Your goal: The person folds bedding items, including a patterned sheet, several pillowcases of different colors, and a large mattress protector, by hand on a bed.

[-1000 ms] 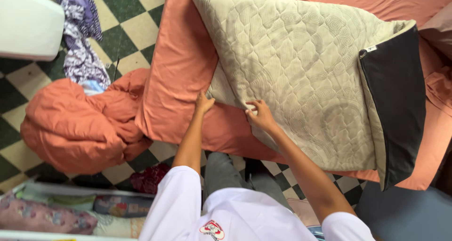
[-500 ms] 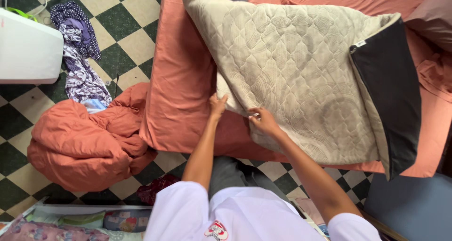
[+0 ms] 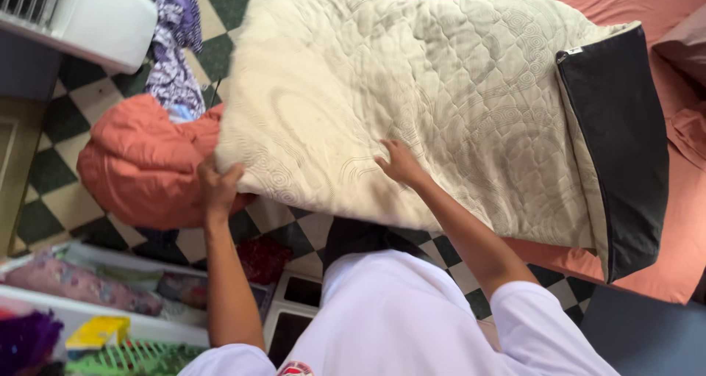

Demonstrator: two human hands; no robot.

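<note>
You are handling a large quilted beige mattress pad, and by the look of it you are in the middle of drawing it toward you, across the salmon bed sheet and out over the checkered floor. Your left hand is clutching the pad's near corner, fingers curled closed around the edge, while your right hand is lying on the top surface with fingers spread open and flat, pressing rather than gripping. The next move, as I judge it, is calling for a firmer hold with that right hand, since an open palm is likely to slip on the stitched fabric, and for keeping the corner lifted so it is not dragging over the crumpled orange blanket heaped just below your left hand. The pad itself is looking thick and soft, stitched in swirling circles, slightly greyed in patches, with a dark panel at its right end. It is resting mostly on the bed, its near edge overhanging the floor. Some patterned purple cloth is lying beside a white appliance, well apart from your hands.
</note>
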